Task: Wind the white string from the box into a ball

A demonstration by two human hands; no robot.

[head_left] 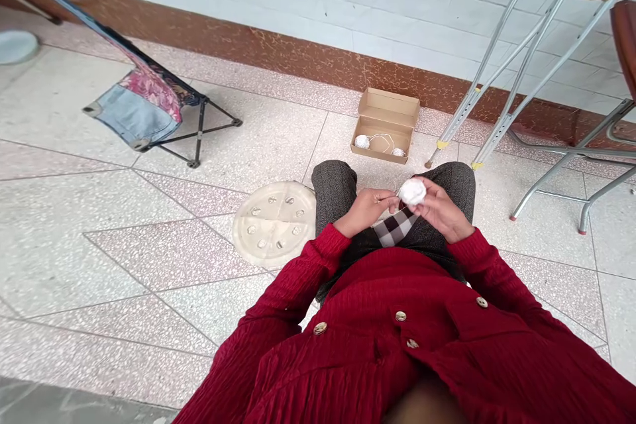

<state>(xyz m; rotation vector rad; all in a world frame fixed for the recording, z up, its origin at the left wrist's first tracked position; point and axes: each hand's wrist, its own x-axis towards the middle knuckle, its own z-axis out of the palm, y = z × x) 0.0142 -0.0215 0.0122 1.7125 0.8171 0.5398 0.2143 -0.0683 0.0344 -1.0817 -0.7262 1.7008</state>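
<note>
Above my lap, my right hand (440,211) holds a white ball of yarn (413,192) between thumb and fingers. Just left of the ball, my left hand (371,207) pinches the loose strand of yarn. A checked cloth (395,228) lies between my legs, below both hands. Beyond my knees stands an open cardboard box (389,110) with two more white yarn balls inside, one at the left (362,142) and a smaller one at the right (398,152). Some loose strand curls between those two.
A round beige disc with holes (274,257) lies on the floor left of my legs. Further left is a folding chair (142,109). Metal crutches (517,66) lean on the wall at right, near a metal-legged chair (571,158).
</note>
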